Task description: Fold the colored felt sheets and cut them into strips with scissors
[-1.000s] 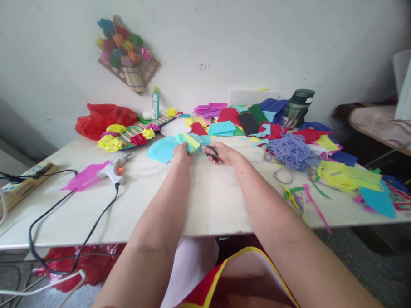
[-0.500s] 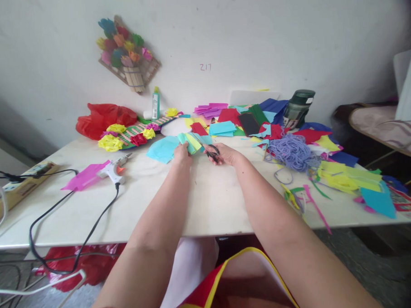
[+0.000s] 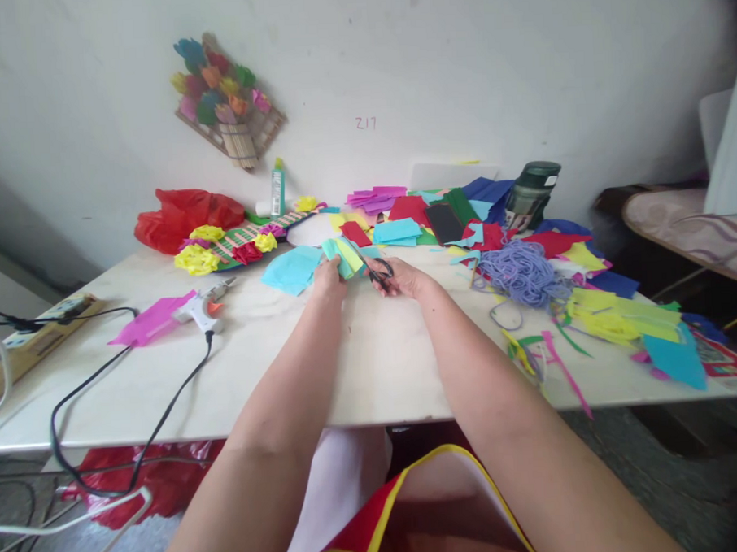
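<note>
My left hand (image 3: 328, 279) pinches a folded stack of light green and cyan paper (image 3: 344, 256) above the white table (image 3: 372, 365). My right hand (image 3: 402, 276) grips black-handled scissors (image 3: 373, 271), whose blades reach into the folded paper. A flat cyan sheet (image 3: 290, 270) lies on the table just left of my left hand.
A white glue gun (image 3: 200, 308) with a black cord lies on a pink sheet (image 3: 151, 320) at the left. Purple yarn (image 3: 520, 271), coloured paper scraps (image 3: 615, 318), a green flask (image 3: 529, 194), a glue bottle (image 3: 277, 188) and a red bag (image 3: 182, 211) crowd the back and right.
Both hands and the folded paper have lifted slightly and moved a little away from me; the scissors stay at the paper's edge.
</note>
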### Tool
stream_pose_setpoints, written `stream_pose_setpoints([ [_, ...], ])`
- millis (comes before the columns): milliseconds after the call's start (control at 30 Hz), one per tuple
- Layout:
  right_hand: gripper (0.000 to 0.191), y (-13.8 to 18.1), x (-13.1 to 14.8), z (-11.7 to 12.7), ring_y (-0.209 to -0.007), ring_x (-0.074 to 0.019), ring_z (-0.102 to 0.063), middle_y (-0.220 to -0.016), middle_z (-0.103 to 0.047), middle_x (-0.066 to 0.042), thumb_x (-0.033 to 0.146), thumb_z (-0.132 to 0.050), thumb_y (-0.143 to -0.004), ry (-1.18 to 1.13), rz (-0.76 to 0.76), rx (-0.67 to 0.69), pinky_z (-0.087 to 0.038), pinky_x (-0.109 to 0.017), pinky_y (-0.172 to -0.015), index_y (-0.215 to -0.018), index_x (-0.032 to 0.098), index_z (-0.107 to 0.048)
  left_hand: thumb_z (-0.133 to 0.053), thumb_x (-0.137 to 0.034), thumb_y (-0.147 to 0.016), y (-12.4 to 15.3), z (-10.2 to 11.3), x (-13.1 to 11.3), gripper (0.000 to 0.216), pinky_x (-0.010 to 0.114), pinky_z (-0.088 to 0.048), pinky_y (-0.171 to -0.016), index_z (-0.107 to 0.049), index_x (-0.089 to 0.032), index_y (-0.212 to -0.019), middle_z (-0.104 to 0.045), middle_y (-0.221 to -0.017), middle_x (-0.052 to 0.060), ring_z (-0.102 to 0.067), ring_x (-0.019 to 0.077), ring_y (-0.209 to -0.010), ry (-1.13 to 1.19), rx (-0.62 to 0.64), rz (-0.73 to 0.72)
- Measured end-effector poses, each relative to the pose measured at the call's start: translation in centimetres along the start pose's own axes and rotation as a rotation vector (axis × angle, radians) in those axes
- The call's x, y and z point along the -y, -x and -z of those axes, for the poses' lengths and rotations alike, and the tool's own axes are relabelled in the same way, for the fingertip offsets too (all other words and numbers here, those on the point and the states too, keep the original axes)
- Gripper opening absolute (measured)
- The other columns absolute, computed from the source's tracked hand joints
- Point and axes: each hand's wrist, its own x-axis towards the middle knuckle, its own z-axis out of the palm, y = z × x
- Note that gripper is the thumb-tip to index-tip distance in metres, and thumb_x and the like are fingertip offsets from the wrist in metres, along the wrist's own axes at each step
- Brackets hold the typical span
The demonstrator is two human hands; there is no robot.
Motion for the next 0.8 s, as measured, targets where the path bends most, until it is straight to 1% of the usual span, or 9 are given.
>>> stream_pose_setpoints([
  [100,0.036,0.01,-0.04,-0.03,-0.036,-0.0070,-0.047,-0.050,-0.053,0.003,0.050,-0.046,-0.087,-0.008,0.008,0.005,-0.025,-0.016,-0.029,-0.085,0.015,-0.053,-0.051,-0.004,-0.076,-0.01,0.07,0.05,0.013,0.028,-0.052,-0.078,-0.057,-0.016,-0.077,-0.062,-0.073,0.003,-0.064,0.0159,-0.080,-0.004,0.000,-0.009],
  [267,0.036,-0.10,-0.17,-0.03,-0.036,-0.0065,-0.046,-0.049,-0.052,0.004,0.051,-0.048,-0.086,-0.011,0.007,0.004,-0.024,-0.015,-0.029,-0.085,0.016,-0.053,-0.053,-0.004,-0.074,-0.13,0.14,0.17,0.012,0.030,-0.052,-0.078,-0.057,-0.015,-0.076,-0.064,-0.076,0.005,-0.065,0.0170,-0.081,-0.008,-0.024,-0.020],
  [433,0.036,-0.33,-0.26,-0.09,-0.035,-0.0057,-0.044,-0.049,-0.052,0.004,0.052,-0.051,-0.084,-0.012,0.002,-0.009,-0.024,-0.015,-0.029,-0.085,0.015,-0.052,-0.053,-0.004,-0.074,-0.02,0.10,0.20,0.011,0.029,-0.053,-0.074,-0.056,-0.015,-0.076,-0.063,-0.072,0.003,-0.065,0.0162,-0.077,-0.003,-0.040,-0.028],
  [533,0.036,-0.43,-0.25,-0.20,-0.033,-0.0049,-0.043,-0.048,-0.051,0.005,0.051,-0.053,-0.083,-0.019,-0.010,-0.026,-0.023,-0.015,-0.028,-0.083,0.015,-0.052,-0.052,-0.003,-0.074,0.04,0.07,0.17,0.012,0.028,-0.053,-0.076,-0.056,-0.015,-0.075,-0.062,-0.070,0.002,-0.064,0.0149,-0.076,0.013,-0.030,-0.030],
  [800,0.033,-0.40,-0.07,-0.40,-0.032,-0.0045,-0.042,-0.046,-0.050,0.006,0.047,-0.054,-0.084,0.000,-0.006,-0.052,-0.020,-0.016,-0.026,-0.081,0.015,-0.053,-0.051,-0.003,-0.075,-0.22,0.09,0.11,0.013,0.030,-0.052,-0.081,-0.057,-0.015,-0.075,-0.063,-0.074,0.004,-0.065,0.0187,-0.088,0.021,-0.034,0.005],
])
